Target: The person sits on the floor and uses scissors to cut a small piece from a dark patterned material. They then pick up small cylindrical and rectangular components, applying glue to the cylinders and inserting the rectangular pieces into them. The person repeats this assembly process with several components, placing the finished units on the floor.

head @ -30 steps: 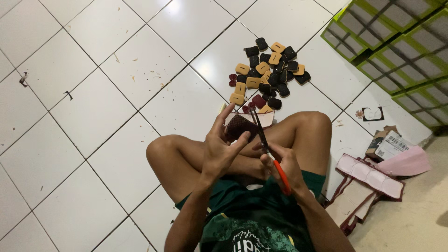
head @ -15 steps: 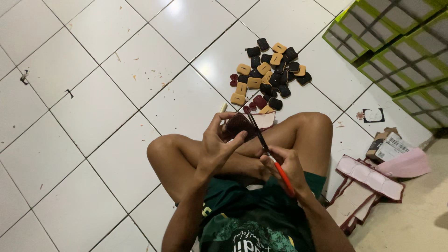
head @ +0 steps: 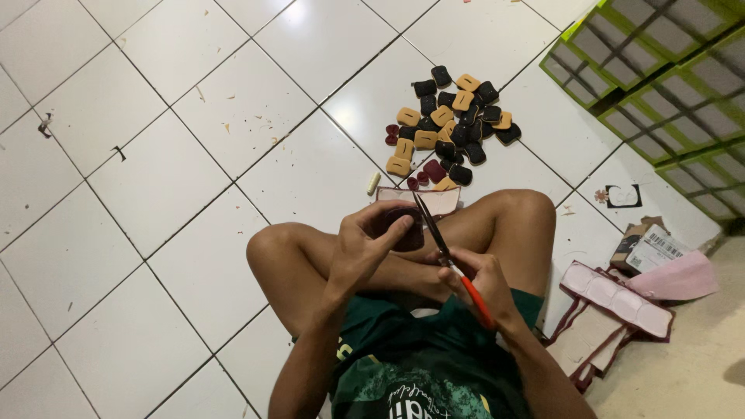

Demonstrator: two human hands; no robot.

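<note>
I sit cross-legged on a white tiled floor. My left hand [head: 371, 247] grips a dark maroon piece of material [head: 405, 226] with a pale backing sheet [head: 442, 200] behind it, held above my knees. My right hand [head: 477, 281] holds scissors with orange handles [head: 475, 299]; their dark blades [head: 431, 225] point up into the maroon piece beside my left thumb. The two hands are close together over my lap.
A pile of several small tan, black and maroon cut pieces [head: 448, 124] lies on the floor ahead of my knees. Green crates [head: 660, 85] stand at the upper right. Pink-and-white sheets [head: 621, 299] and a small cardboard box [head: 648, 248] lie to my right.
My left hand's fingers, spread a second ago, have closed around the maroon piece. The scissors stay in about the same place against it.
</note>
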